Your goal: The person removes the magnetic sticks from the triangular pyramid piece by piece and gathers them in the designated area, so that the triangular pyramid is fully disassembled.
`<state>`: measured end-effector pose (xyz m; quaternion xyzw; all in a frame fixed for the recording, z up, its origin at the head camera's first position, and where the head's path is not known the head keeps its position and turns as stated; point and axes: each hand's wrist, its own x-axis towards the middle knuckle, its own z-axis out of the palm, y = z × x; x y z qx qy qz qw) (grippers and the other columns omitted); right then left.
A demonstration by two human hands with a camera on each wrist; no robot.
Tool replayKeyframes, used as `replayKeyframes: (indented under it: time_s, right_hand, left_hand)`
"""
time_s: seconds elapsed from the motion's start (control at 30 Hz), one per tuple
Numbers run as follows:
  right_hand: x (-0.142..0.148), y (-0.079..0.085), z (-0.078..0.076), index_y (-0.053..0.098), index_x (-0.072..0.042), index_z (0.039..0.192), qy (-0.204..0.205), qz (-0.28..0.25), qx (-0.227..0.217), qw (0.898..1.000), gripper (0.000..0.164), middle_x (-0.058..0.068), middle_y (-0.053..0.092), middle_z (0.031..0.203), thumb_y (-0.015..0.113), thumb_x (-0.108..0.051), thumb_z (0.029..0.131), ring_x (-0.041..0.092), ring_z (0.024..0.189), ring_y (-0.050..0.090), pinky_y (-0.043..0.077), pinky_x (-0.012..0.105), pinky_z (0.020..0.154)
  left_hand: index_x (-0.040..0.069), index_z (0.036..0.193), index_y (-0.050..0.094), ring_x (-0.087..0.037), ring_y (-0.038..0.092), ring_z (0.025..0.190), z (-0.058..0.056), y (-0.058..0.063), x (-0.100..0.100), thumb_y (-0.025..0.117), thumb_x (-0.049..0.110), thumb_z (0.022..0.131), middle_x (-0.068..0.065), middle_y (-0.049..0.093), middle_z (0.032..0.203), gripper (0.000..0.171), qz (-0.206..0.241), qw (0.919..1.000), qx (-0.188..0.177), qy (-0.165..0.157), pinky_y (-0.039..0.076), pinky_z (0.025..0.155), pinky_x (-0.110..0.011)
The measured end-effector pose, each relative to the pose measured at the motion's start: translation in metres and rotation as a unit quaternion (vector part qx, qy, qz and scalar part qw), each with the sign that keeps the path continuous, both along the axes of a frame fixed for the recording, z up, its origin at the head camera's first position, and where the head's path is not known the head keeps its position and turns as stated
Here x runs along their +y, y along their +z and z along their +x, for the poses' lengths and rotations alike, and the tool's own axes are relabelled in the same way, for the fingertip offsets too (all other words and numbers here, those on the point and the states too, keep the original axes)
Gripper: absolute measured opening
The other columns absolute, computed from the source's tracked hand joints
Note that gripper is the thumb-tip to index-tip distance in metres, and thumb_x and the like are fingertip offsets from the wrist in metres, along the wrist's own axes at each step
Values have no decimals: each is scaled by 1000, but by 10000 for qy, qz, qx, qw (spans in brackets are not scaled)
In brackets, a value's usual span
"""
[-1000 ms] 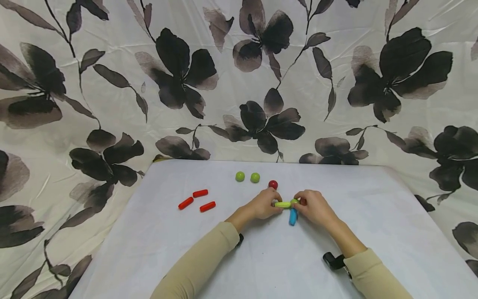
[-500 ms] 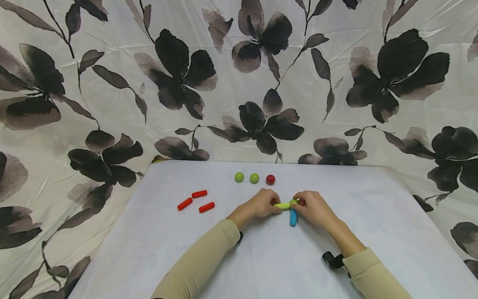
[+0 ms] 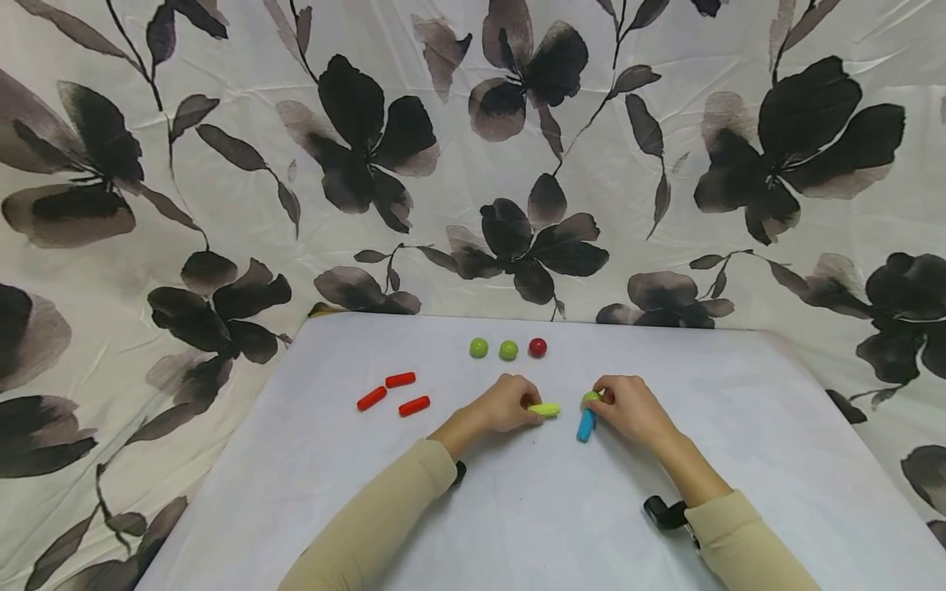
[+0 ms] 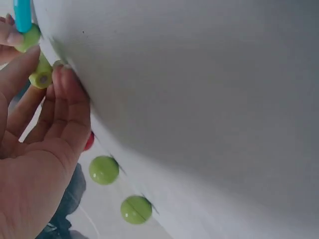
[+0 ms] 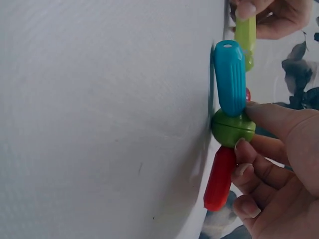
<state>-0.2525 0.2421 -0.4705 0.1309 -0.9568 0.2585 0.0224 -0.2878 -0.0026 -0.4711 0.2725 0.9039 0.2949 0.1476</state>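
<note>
My left hand (image 3: 506,405) pinches a yellow-green ribbed rod (image 3: 544,409) between thumb and fingers, its free end pointing right. A gap separates that rod from the green ball (image 3: 591,396), which my right hand (image 3: 631,409) grips. From this ball a blue rod (image 5: 231,77) sticks out on one side, toward the front of the table. A red rod (image 5: 220,180) comes out of the ball on the opposite side in the right wrist view; in the head view the right hand hides it.
Beyond the hands two loose green balls (image 3: 479,348) and a red ball (image 3: 538,347) sit in a row. Several red rods (image 3: 400,380) lie at the left on the white-covered table (image 3: 517,525). A floral cloth (image 3: 443,164) hangs behind the table's far edge.
My left hand has drawn the yellow-green rod leftward, away from the green ball it was up against. The loose red ball has rolled back into line with the two green balls.
</note>
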Motion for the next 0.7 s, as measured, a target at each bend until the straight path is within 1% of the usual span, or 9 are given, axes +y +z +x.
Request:
replayKeyframes:
  time_s: [0.1,0.2,0.3,0.4,0.5,0.6,0.7]
  right_hand:
    - [-1,1,0,73,0,102,-50,107,0,9999,21,0,54,70,77,-17,91,16,68,48,38,32,63]
    - [-1,2,1,73,1,103,-71,156,-11,9999,22,0,55,70,78,-17,91,16,68,49,39,32,63]
    - [-2,3,1,74,1,104,-83,104,-79,9999,23,0,58,71,77,-18,91,17,69,50,41,32,64]
    - [-2,5,1,74,3,107,-78,-20,-319,9995,26,0,62,73,77,-19,92,18,72,52,42,33,67]
    - [-1,7,0,74,4,108,-24,-106,-524,9986,27,1,64,76,76,-17,92,19,75,53,43,34,69]
    - [0,9,0,74,4,107,15,-78,-556,9984,25,1,64,76,76,-16,92,19,75,53,43,34,68]
    - [-1,12,-1,75,4,104,-23,-10,-509,9987,24,2,65,77,77,-15,90,19,74,53,44,33,67]
  left_hand:
    - [8,99,77,-10,56,81,8,3,-12,81,16,89,5,65,86,13,34,10000,17,62,48,77,-25]
    - [8,102,76,-11,56,84,15,3,-29,80,16,90,4,66,89,15,52,9998,2,207,49,80,-28]
    - [8,104,76,-13,57,87,19,1,-53,80,16,90,3,66,92,17,87,9993,-37,349,50,83,-30]
    - [8,107,75,-15,57,89,25,0,-80,80,16,90,3,67,95,19,131,9986,-73,504,51,83,-32]
    - [8,107,75,-15,57,88,32,0,-106,81,16,90,3,66,94,20,143,9974,-61,698,51,81,-33]
    - [8,106,75,-15,56,85,40,2,-128,82,14,88,4,66,93,20,150,9961,33,867,50,78,-32]
    - [8,104,75,-15,56,83,47,3,-147,82,12,87,5,66,90,19,175,9953,191,933,50,77,-32]
